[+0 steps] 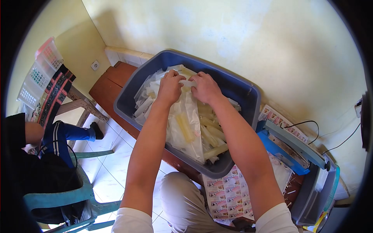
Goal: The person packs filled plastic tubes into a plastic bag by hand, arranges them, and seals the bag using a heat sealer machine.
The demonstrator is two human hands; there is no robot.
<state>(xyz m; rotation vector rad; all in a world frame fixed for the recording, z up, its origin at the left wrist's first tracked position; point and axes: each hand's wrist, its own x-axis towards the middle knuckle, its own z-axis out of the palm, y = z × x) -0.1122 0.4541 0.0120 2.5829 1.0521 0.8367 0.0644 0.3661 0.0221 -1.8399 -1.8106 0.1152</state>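
A large dark grey tub (186, 57) holds a pile of clear plastic bags and pale yellow sticks (210, 134). Over the back part of the pile, my left hand (171, 86) and my right hand (205, 87) are close together. Between their curled fingertips is a whitish plastic piece (188, 83), which both hands pinch. Below them a long plastic bag with yellowish contents (185, 126) lies on the pile, toward the front of the tub.
A blue sealing machine (283, 147) with a cable stands right of the tub, near printed label sheets (225, 192) and a grey bin (314, 198). At left, another person sits on a green chair (58, 198). Baskets (39, 73) stand behind.
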